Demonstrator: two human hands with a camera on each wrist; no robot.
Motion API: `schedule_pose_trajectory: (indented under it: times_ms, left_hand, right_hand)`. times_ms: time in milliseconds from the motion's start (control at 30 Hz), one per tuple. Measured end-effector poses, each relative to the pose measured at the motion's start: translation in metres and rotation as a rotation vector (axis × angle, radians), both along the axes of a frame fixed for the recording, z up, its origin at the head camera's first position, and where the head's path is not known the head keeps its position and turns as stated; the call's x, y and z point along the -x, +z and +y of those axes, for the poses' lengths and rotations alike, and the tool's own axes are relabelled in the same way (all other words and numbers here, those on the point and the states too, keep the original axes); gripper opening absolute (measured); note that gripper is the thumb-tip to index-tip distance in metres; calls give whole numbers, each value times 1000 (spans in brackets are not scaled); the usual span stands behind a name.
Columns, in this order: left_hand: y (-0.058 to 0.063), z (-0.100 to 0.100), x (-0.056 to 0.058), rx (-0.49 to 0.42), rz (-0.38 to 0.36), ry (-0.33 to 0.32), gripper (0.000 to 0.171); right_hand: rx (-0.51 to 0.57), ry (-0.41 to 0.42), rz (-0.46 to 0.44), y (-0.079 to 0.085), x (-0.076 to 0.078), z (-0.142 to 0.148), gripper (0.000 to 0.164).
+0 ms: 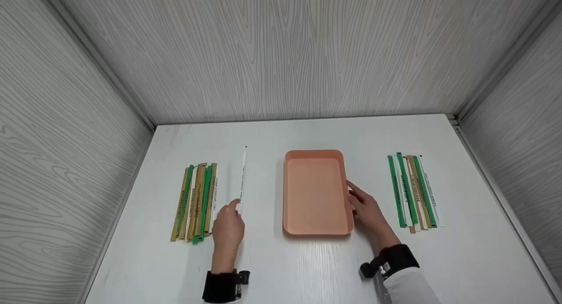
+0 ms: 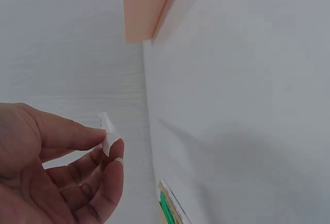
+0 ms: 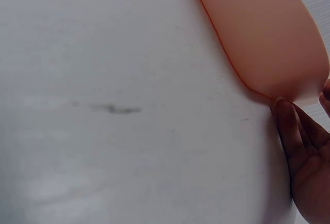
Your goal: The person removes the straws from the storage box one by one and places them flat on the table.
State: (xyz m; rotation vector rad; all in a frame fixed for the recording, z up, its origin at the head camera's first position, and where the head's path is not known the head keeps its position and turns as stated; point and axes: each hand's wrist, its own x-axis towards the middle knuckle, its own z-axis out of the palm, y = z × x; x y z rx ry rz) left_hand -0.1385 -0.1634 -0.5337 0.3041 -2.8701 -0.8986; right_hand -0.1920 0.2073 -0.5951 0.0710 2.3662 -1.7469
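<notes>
My left hand (image 1: 228, 227) pinches a white paper-wrapped straw (image 1: 243, 174) near its lower end, between thumb and fingertips. It is held raised, pointing away from me; in the left wrist view the wrapper's flattened end (image 2: 109, 136) pokes out of the pinch. The pink-orange rectangular tray (image 1: 316, 194) stands in the middle of the table. At its right side my right hand (image 1: 369, 214) grips the wall, with fingers at the bottom edge and the rim in the right wrist view. Nothing lies in the tray.
On the left lies a row of wrapped straws (image 1: 199, 198) in green, brown and white, close beside my left hand. A second such row (image 1: 412, 190) lies to the right of my right hand. Wood-grain panels (image 1: 281, 54) enclose the white table (image 1: 263, 260) at the back and sides.
</notes>
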Motion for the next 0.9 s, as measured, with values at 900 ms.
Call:
schedule_pose_trajectory:
  times_ms: [900]
  left_hand:
    - [-13, -103, -13, -71, -105, 308, 43]
  right_hand:
    - [-5, 15, 43, 2, 1, 0, 49]
